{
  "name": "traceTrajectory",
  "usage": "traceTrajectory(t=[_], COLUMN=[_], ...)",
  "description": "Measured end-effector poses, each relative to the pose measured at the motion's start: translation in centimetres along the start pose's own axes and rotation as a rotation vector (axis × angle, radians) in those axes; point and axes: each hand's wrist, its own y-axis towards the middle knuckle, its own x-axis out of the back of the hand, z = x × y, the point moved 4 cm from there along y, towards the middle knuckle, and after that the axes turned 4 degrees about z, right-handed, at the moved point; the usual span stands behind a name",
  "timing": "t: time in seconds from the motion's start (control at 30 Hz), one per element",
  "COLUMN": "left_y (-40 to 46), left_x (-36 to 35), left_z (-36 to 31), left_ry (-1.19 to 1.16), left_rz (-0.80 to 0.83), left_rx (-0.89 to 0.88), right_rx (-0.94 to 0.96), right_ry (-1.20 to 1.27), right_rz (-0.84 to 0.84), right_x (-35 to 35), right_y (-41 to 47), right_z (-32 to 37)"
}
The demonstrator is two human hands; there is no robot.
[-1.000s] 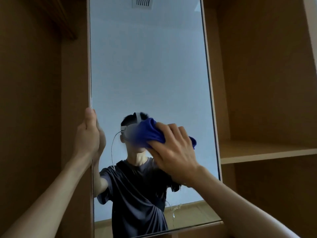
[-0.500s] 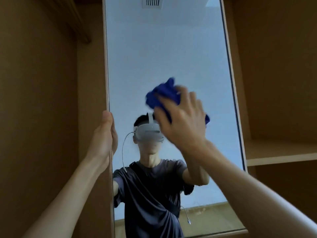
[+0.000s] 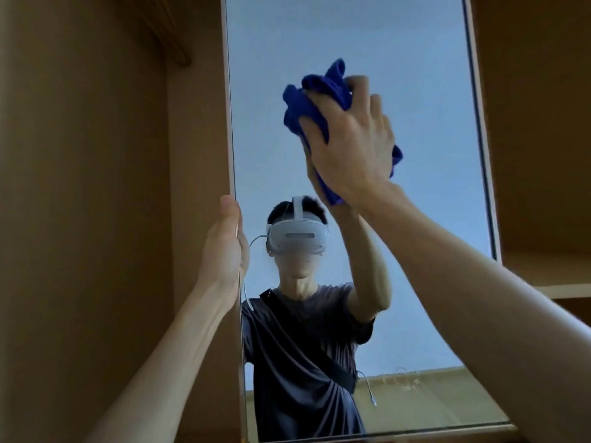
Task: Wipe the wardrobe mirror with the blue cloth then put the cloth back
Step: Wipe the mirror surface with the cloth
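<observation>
Right hand with blue cloth risen from mid-glass to upper mirror within last second; wiping advancing upward, put-back pending. Fingers curled round bunched cloth, pressing it on glass. Cloth long axis upper-left to lower-right. Left hand still grips mirror's left edge.

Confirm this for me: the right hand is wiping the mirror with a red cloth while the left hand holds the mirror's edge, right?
Not quite: the cloth is blue, as the head view shows. The right hand presses it on the mirror while the left hand holds the mirror's edge.
</observation>
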Motion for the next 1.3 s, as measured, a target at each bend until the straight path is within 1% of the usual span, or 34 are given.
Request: traceTrajectory(t=[0.07, 0.13, 0.2, 0.27, 0.33, 0.43, 0.5, 0.53, 0.57, 0.67, 0.7, 0.77, 0.9, 0.97, 1.07, 1.13, 1.2, 1.23, 1.3], left_y=[-0.1, -0.5, -0.7, -0.9, -1.3, -1.2, -1.1, -1.0, -0.9, -1.0, -1.2, -1.6, -2.4, -2.6, -3.1, -3.2, -3.4, -3.5, -4.4], left_x=[0.0, -0.3, -0.8, -0.8, -0.5, -0.1, 0.0, 0.2, 0.2, 0.5, 0.4, 0.2, 0.7, 1.2, 1.0, 0.7, 0.8, 0.9, 1.4], left_z=[0.1, 0.0, -0.4, -0.4, -0.4, -0.1, 0.1, 0.4, 0.6, 1.0, 0.8, 0.6, 0.9, 1.1, 1.1, 1.0, 1.0, 1.4, 2.9], left_ry=[-0.055, -0.130, -0.202, -0.170, -0.119, -0.093, -0.116, -0.135, -0.146, -0.142, -0.143, -0.150, -0.261, -0.262, -0.205, -0.166, -0.114, -0.095, -0.052], left_rz=[-0.029, -0.042, 0.017, 0.110, 0.157, 0.145, 0.103, 0.093, 0.103, 0.112, 0.113, 0.119, 0.157, 0.152, 0.199, 0.193, 0.181, 0.186, 0.151], left_rx=[0.012, 0.023, -0.042, -0.076, -0.064, -0.034, -0.006, 0.017, 0.034, 0.065, 0.074, 0.066, 0.102, 0.099, 0.138, 0.150, 0.131, 0.126, 0.113], right_rx=[0.016, 0.147, 0.258, 0.292, 0.318, 0.447, 0.514, 0.492, 0.431, 0.203, 0.152, 0.119, 0.224, 0.279, 0.405, 0.489, 0.524, 0.511, 0.409], right_ry=[0.009, 0.038, 0.087, 0.140, 0.172, 0.187, 0.162, 0.142, 0.116, 0.020, -0.013, -0.038, 0.075, 0.134, 0.179, 0.189, 0.189, 0.183, 0.151], right_rz=[-0.019, 0.025, 0.093, 0.158, 0.206, 0.236, 0.234, 0.210, 0.170, 0.071, 0.057, 0.027, 0.055, 0.123, 0.261, 0.304, 0.310, 0.299, 0.244], right_x=[-0.4, -0.4, -0.2, 0.0, 0.4, 1.0, 0.8, 0.5, 0.1, -0.8, -1.0, -1.3, -0.2, 0.8, 2.1, 2.8, 3.3, 3.4, 3.1], right_y=[-0.9, -4.0, -7.4, -9.9, -11.6, -11.8, -10.0, -8.5, -6.7, -1.9, -1.3, -2.1, -9.4, -13.7, -18.6, -19.7, -19.0, -18.1, -15.8], right_z=[1.9, 4.1, 5.4, 5.6, 5.3, 4.6, 4.1, 3.8, 3.5, 3.5, 4.0, 5.4, 7.7, 7.6, 6.1, 4.7, 3.5, 3.0, 2.2])
